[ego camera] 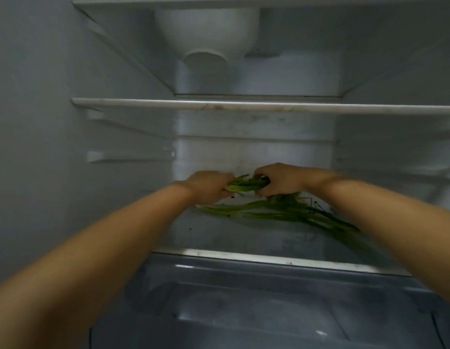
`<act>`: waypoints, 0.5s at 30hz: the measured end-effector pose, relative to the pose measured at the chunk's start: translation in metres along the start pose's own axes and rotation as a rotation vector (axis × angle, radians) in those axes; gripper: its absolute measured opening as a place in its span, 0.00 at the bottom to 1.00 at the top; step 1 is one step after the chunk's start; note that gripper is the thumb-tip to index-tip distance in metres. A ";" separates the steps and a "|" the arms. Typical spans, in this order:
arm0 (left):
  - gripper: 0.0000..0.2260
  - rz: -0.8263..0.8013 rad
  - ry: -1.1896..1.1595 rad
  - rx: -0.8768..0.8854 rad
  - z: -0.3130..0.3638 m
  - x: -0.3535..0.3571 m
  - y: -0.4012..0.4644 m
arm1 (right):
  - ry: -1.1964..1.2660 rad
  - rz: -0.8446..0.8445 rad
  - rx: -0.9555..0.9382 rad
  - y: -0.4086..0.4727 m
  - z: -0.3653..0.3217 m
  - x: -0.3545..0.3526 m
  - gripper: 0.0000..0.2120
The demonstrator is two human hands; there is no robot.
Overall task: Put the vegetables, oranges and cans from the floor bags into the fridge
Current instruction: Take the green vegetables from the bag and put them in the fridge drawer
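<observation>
Two bare forearms reach in from 7 and 4 o'clock, crossing above the translucent grey plastic crisper drawer (244, 306), which fills the bottom of the view nearest the camera and looks bare inside. Beyond its front edge lies the lower white fridge shelf (234, 235), and both hands meet over it near the centre of the frame. The left hand (208, 187) is curled closed around the pale cut ends of a bunch of long green leafy stalks (246, 185), gripping from the 9 o'clock side. The right hand (281, 180) is also closed on the same bunch, from 3 o'clock, its fingers wrapped over the stalks; the two hands sit just beside each other. A second spread of green stalks (281, 211) lies flat on the shelf beneath the right wrist, trailing toward 4 o'clock, where the right forearm hides its far ends. Whether these stalks join the gripped bunch is unclear in the blur. Above, at 12 o'clock, the middle white glass shelf (264, 107) spans the fridge, and a white round-bottomed bowl (206, 34) rests on the shelf higher up, seen from below. Ribbed shelf rails (128, 157) line the left wall at 9 o'clock.
</observation>
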State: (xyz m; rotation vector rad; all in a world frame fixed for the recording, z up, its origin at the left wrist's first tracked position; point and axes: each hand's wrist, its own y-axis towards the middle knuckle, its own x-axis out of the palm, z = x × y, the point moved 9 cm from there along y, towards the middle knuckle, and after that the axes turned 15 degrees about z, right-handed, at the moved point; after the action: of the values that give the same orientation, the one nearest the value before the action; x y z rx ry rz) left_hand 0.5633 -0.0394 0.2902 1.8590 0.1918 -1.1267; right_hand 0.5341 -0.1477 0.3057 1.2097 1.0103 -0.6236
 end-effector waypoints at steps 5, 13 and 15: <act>0.14 -0.413 -0.008 -0.029 -0.024 0.081 -0.005 | -0.030 -0.316 0.095 0.001 0.028 0.068 0.28; 0.19 -0.427 -0.011 -0.182 -0.063 0.094 -0.009 | -0.270 -0.336 0.079 -0.003 0.067 0.088 0.30; 0.26 -0.423 -0.048 -0.233 -0.063 0.088 -0.011 | -0.233 -0.347 0.092 -0.010 0.068 0.083 0.29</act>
State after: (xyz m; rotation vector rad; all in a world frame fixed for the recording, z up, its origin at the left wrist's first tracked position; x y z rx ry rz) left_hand 0.6462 -0.0113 0.2262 1.6211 0.6846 -1.3656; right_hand 0.5833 -0.2058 0.2299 1.0187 1.0085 -1.0680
